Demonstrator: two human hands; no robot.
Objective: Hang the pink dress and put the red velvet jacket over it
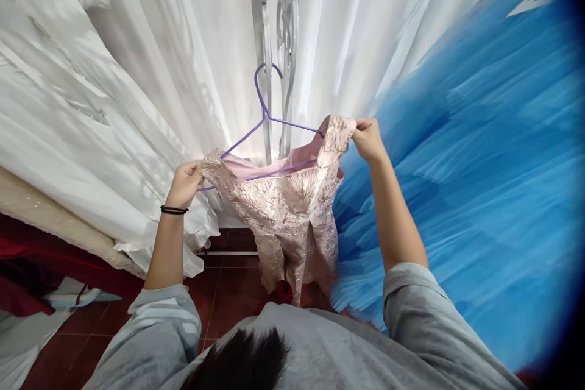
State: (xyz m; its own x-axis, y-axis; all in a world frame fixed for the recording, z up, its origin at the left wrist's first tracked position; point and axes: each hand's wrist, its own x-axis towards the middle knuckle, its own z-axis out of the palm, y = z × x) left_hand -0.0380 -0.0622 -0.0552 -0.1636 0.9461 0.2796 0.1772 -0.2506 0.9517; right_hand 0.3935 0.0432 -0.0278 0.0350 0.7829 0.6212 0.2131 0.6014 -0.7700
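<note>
A pale pink brocade dress [292,201] hangs between my hands, its neckline facing up and its skirt dropping toward the floor. Inside it runs a purple hanger [264,111], whose hook stands up in front of a silver metal frame; I cannot tell whether the hook rests on anything. My left hand [183,184], with a black band at the wrist, pinches the dress's left shoulder strap near the hanger's end. The right strap is gripped at its outer edge by my right hand [368,139]. The dress's lower part is partly hidden by my own body.
White drapes [150,61] fill the back and left. A silver scrolled metal frame [287,30] rises in the middle. Blue tulle [470,183] bulges close on the right. Dark red cloth [50,256] lies at lower left, above the red-brown tiled floor [228,298].
</note>
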